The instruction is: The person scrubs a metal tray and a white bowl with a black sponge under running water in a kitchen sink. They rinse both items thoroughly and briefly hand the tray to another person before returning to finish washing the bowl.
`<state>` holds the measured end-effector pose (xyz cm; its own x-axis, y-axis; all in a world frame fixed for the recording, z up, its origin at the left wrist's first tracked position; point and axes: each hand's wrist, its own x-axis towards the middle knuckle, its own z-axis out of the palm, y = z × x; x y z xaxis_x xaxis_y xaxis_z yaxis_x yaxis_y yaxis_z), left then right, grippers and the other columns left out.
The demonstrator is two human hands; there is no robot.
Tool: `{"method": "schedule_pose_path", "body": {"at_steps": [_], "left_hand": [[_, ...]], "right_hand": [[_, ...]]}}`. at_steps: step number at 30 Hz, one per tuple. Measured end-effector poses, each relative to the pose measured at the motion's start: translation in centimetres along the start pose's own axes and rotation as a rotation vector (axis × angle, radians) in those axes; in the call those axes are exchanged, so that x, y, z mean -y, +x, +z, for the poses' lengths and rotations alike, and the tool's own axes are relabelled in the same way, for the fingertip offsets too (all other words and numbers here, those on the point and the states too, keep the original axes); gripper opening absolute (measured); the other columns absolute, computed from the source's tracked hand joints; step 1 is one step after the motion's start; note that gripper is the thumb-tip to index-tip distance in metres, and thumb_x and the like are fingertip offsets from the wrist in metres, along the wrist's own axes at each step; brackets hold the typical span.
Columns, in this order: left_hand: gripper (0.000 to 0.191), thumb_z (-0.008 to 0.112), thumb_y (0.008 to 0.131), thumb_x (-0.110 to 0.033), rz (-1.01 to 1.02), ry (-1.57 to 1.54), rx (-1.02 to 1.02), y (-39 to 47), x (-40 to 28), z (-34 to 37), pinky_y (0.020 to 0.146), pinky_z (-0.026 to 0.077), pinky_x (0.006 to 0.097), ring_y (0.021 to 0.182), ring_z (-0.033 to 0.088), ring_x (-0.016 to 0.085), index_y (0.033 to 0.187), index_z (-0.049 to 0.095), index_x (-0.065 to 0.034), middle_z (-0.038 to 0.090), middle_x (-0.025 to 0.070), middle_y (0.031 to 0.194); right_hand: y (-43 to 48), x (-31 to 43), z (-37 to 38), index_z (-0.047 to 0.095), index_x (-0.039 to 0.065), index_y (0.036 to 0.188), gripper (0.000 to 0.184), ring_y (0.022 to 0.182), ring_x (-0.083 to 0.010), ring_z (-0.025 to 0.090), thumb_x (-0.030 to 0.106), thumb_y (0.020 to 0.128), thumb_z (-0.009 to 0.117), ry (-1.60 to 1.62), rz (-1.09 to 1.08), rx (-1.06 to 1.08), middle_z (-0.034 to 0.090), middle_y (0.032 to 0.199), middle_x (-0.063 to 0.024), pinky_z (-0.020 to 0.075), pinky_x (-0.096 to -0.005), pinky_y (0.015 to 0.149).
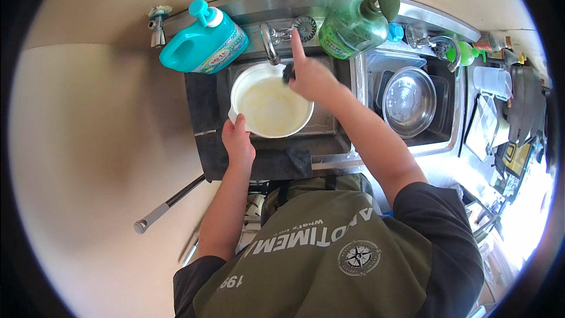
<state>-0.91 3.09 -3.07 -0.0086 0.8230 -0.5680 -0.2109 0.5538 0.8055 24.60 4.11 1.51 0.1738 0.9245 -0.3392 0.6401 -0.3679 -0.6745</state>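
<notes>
My left hand [239,141] grips the lower left rim of a round white bowl [276,110], thumb on top. The bowl is in the left basin of a steel sink, below the spout of a chrome faucet [267,44]. Pale, cloudy residue or liquid covers its bottom. My right hand [312,77] is over the bowl's upper right rim, holding a small dark scrubber [288,73] that is mostly hidden. Its index finger points up at the faucet's round handle [304,29]; whether the fingertip touches it, I cannot tell.
Behind the basin stand a teal detergent jug [207,42] and a green pump bottle [351,28]. The right basin holds a metal bowl [409,102] and clear plastic containers [395,58]. A dark cloth [273,165] drapes the front edge. A pole handle [152,218] leans at left.
</notes>
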Motion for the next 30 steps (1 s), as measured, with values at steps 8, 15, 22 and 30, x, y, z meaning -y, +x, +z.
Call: {"method": "schedule_pose_path", "body": {"at_steps": [8, 15, 22, 30], "left_hand": [[0.026, 0.061, 0.097, -0.014, -0.025, -0.035, 0.082, -0.4, -0.3, 0.4, 0.094, 0.051, 0.0365, 0.110, 0.063, 0.022, 0.119, 0.056, 0.0000, 0.064, 0.0114, 0.121], [0.025, 0.060, 0.098, -0.011, -0.024, -0.113, 0.070, -1.1, -1.0, 0.2, 0.093, 0.051, 0.0350, 0.106, 0.064, 0.021, 0.117, 0.057, 0.0041, 0.065, 0.0133, 0.117], [0.024, 0.060, 0.098, -0.012, -0.034, -0.114, 0.052, -1.5, -2.1, -0.5, 0.093, 0.051, 0.0345, 0.106, 0.064, 0.021, 0.116, 0.058, 0.0033, 0.065, 0.0130, 0.117], [0.023, 0.063, 0.095, -0.013, -0.005, -0.082, -0.056, -2.9, -7.4, -6.3, 0.083, 0.054, 0.0312, 0.098, 0.067, 0.019, 0.114, 0.060, 0.0001, 0.068, 0.0108, 0.110]], "right_hand": [[4.8, -0.2, -1.5, 0.046, -0.004, 0.114, 0.032, 0.084, -0.0402, 0.070, 0.002, 0.084, 0.054, -0.216, -0.109, -0.149, 0.068, 0.086, -0.0275, 0.0560, -0.0473, 0.074], [4.2, -0.6, -0.4, 0.048, -0.004, 0.111, 0.031, 0.082, -0.0406, 0.069, 0.005, 0.083, 0.059, -0.293, -0.124, -0.134, 0.068, 0.087, -0.0262, 0.0561, -0.0481, 0.072], [1.6, 0.7, -1.2, 0.046, -0.007, 0.120, 0.036, 0.084, -0.0399, 0.069, 0.003, 0.086, 0.053, -0.292, -0.011, -0.006, 0.068, 0.090, -0.0262, 0.0557, -0.0484, 0.074], [-6.0, 8.7, -9.0, 0.060, 0.005, 0.119, 0.031, 0.098, -0.0396, 0.063, 0.010, 0.089, 0.052, -0.208, -0.249, -0.073, 0.066, 0.105, -0.0192, 0.0511, -0.0475, 0.085]]}}
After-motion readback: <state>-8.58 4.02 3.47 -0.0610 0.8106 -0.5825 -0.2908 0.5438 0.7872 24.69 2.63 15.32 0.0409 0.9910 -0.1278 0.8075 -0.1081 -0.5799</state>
